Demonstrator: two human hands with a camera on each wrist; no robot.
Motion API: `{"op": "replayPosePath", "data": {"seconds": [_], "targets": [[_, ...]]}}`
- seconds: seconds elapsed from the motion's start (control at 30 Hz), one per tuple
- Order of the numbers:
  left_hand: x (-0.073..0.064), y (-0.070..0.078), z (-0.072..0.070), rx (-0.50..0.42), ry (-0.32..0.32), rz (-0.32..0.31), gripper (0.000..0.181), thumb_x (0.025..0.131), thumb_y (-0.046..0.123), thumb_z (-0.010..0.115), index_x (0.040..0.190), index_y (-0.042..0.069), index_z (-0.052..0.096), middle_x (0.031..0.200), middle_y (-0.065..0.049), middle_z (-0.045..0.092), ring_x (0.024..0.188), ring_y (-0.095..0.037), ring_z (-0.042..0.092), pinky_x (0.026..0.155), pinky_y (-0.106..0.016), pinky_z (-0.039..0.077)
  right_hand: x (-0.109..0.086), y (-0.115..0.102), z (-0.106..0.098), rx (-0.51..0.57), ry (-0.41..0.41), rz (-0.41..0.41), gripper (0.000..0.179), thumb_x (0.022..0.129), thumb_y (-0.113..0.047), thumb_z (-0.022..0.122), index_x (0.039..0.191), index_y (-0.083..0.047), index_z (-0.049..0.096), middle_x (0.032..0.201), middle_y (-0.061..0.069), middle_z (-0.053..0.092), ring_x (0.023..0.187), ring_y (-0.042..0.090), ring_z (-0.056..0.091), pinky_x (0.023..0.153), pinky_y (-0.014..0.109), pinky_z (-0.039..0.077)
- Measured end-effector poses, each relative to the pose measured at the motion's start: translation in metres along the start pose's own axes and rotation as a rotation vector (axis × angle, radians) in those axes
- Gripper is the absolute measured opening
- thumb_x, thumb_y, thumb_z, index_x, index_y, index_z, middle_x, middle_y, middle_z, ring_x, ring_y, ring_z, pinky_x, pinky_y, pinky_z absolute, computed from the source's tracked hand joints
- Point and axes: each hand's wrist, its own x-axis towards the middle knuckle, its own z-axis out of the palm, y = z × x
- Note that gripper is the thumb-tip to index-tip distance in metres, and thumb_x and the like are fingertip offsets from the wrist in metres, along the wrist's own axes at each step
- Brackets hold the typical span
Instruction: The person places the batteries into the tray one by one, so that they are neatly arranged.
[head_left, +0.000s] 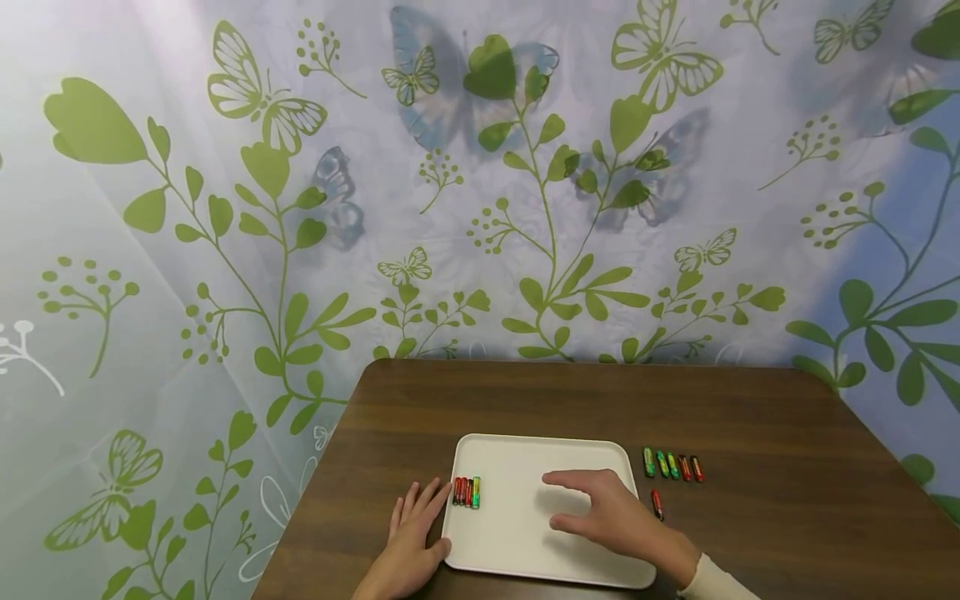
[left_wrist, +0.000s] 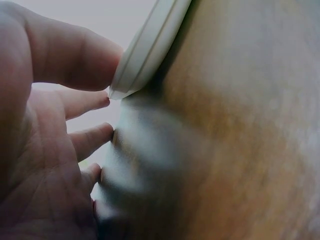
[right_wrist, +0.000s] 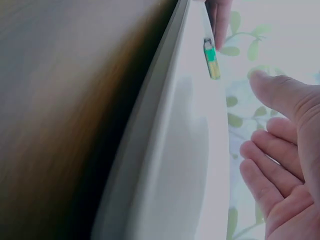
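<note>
A white rectangular tray lies on the table, with a short row of red and green batteries side by side near its left edge. My left hand rests at that edge, thumb touching the rim and the other fingers spread out straight. Over the right half of the tray hovers my right hand, holding nothing, its thumb and fingers apart. The right wrist view shows its palm and one green battery on the tray beyond; the other batteries there are hidden.
Right of the tray, several green and red batteries stand in a row on the brown wooden table. A single red battery lies nearer, close to the right wrist. Behind the table hangs a leaf-and-butterfly patterned curtain.
</note>
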Motion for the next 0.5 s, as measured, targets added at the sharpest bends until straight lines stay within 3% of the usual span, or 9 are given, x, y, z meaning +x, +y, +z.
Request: {"op": "replayPosePath", "data": {"seconds": [0.5], "targets": [[0.001, -0.002, 0.001, -0.011, -0.009, -0.008, 0.081, 0.091, 0.007, 0.07, 0.168, 0.009, 0.043, 0.177, -0.028, 0.028, 0.166, -0.059, 0.0, 0.126, -0.075, -0.012, -0.047, 0.027, -0.043, -0.065, 0.01, 0.08, 0.05, 0.087, -0.034, 0.093, 0.13, -0.012, 0.08, 0.125, -0.004, 0.082, 0.113, 0.01, 0.078, 0.086, 0.034, 0.067]]}}
